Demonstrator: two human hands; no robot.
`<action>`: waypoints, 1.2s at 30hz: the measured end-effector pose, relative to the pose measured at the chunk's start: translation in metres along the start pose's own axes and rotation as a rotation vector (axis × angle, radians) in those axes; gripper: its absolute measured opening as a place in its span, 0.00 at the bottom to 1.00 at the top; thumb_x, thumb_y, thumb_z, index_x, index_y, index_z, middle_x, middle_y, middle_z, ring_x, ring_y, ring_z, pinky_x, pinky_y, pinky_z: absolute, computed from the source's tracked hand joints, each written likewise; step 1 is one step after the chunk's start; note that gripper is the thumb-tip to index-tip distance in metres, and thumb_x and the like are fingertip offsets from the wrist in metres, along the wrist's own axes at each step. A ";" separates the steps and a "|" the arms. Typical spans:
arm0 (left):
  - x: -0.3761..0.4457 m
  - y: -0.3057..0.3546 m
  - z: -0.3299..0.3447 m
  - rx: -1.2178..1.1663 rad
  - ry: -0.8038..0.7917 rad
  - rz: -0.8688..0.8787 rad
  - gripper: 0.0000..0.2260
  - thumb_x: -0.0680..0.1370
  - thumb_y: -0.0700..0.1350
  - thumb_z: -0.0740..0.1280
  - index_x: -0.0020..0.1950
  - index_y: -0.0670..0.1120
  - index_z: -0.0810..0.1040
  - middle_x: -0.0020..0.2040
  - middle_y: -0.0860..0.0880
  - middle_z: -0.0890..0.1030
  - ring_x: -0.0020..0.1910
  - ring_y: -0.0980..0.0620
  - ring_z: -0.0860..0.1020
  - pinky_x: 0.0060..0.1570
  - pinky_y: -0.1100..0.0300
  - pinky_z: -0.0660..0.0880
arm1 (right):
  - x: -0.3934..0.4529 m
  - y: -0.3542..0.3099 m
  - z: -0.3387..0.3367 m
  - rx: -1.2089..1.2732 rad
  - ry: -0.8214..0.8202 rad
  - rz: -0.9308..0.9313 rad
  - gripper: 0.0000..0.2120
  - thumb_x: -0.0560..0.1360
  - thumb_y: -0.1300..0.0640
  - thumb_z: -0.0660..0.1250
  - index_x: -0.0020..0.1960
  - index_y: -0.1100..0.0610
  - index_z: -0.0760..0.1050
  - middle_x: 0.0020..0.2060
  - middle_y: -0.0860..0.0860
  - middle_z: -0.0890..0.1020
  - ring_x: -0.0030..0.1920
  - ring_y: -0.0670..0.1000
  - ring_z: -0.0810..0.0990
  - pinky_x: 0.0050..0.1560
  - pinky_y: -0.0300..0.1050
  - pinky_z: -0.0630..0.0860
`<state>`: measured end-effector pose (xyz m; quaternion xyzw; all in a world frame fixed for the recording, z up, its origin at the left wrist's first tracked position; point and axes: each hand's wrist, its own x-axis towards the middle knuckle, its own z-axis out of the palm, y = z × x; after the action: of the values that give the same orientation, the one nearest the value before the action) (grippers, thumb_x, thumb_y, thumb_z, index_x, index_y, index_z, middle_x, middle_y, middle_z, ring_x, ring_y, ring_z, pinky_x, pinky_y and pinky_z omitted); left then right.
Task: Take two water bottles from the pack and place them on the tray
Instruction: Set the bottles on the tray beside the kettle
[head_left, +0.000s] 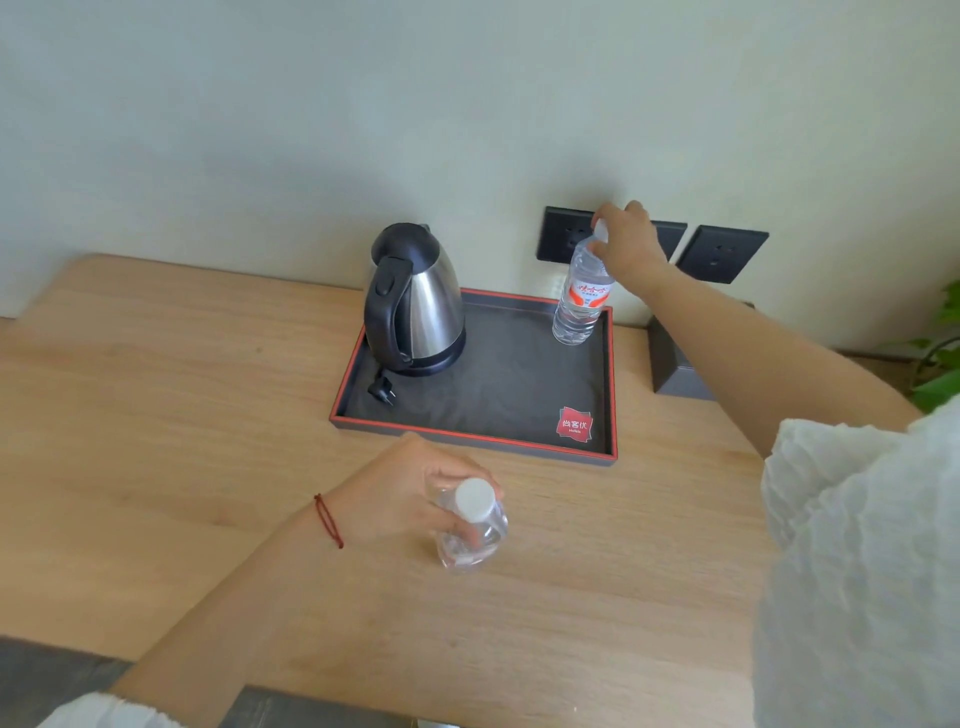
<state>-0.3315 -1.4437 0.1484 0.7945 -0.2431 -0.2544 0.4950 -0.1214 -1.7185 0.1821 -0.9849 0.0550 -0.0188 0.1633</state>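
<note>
A black tray (509, 384) with a red rim lies on the wooden desk against the wall. A clear water bottle with a red label (581, 299) stands upright in the tray's far right corner, and my right hand (626, 244) grips its neck and cap from above. In front of the tray, over the desk, my left hand (410, 493) holds a second clear water bottle (470, 525) with a white cap, seen from above. The pack of bottles is not in view.
A steel and black electric kettle (413, 299) stands in the tray's far left part, its plug (382, 392) lying beside it. Dark wall sockets (719, 254) sit behind the tray. A dark box (678, 364) and green leaves (940, 364) are at the right.
</note>
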 end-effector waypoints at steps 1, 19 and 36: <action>0.003 0.001 -0.003 -0.025 0.046 -0.009 0.16 0.62 0.44 0.80 0.49 0.49 0.84 0.49 0.53 0.86 0.51 0.57 0.83 0.53 0.63 0.78 | 0.000 0.001 0.001 0.008 -0.001 -0.002 0.15 0.79 0.62 0.61 0.64 0.63 0.70 0.62 0.65 0.69 0.59 0.66 0.73 0.59 0.56 0.73; 0.214 0.021 -0.059 0.114 0.781 -0.051 0.16 0.61 0.48 0.80 0.43 0.43 0.83 0.43 0.41 0.85 0.38 0.51 0.76 0.43 0.55 0.76 | 0.002 0.014 0.011 0.145 0.053 -0.001 0.18 0.76 0.64 0.63 0.66 0.59 0.71 0.60 0.63 0.72 0.57 0.66 0.75 0.58 0.55 0.76; 0.282 0.023 -0.066 0.300 0.744 -0.072 0.20 0.65 0.52 0.77 0.49 0.40 0.81 0.46 0.40 0.84 0.46 0.42 0.81 0.43 0.54 0.76 | 0.002 0.015 0.011 0.125 0.043 -0.041 0.18 0.77 0.64 0.63 0.66 0.59 0.70 0.58 0.62 0.73 0.57 0.64 0.75 0.58 0.56 0.76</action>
<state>-0.0799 -1.5889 0.1482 0.9038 -0.0540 0.0717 0.4184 -0.1201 -1.7292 0.1667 -0.9730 0.0372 -0.0468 0.2228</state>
